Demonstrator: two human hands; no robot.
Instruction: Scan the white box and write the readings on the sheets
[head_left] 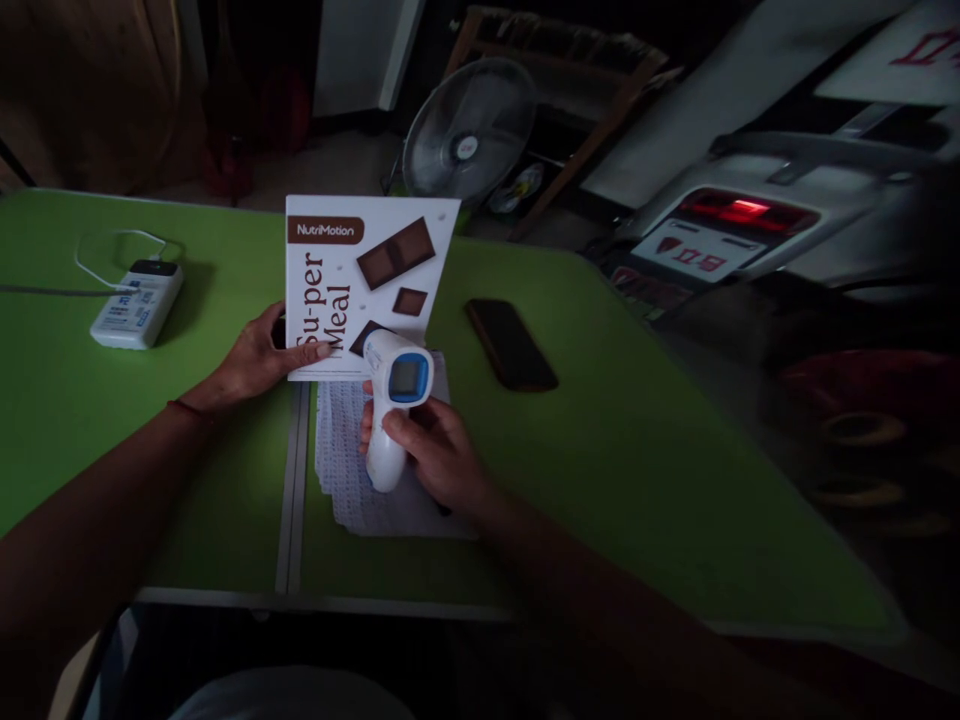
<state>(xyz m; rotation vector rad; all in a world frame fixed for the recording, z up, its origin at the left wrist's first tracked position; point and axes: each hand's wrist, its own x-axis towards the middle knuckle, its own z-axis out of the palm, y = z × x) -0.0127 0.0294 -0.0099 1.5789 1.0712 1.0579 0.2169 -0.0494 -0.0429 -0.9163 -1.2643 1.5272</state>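
My left hand [262,355] grips the lower left edge of a white box [375,230] printed "NutriMotion" and "Su-per Meal", its thumb across the front. The box stands upright, facing me, with brown chocolate pieces pictured on it. In my right hand [442,450] is a white infrared thermometer [390,400], held by its handle. Its blue-framed screen faces me, and its head overlaps the lower part of the box; whether they touch I cannot tell. Beneath the thermometer lie sheets of paper [349,500] covered with writing.
On the green folding table [615,480], a dark phone [512,345] lies to the right. A white power strip [139,310] with cables plugged in sits at the left. Behind the table are a fan [469,130] and, at the right, a scooter [720,230] with its red light on.
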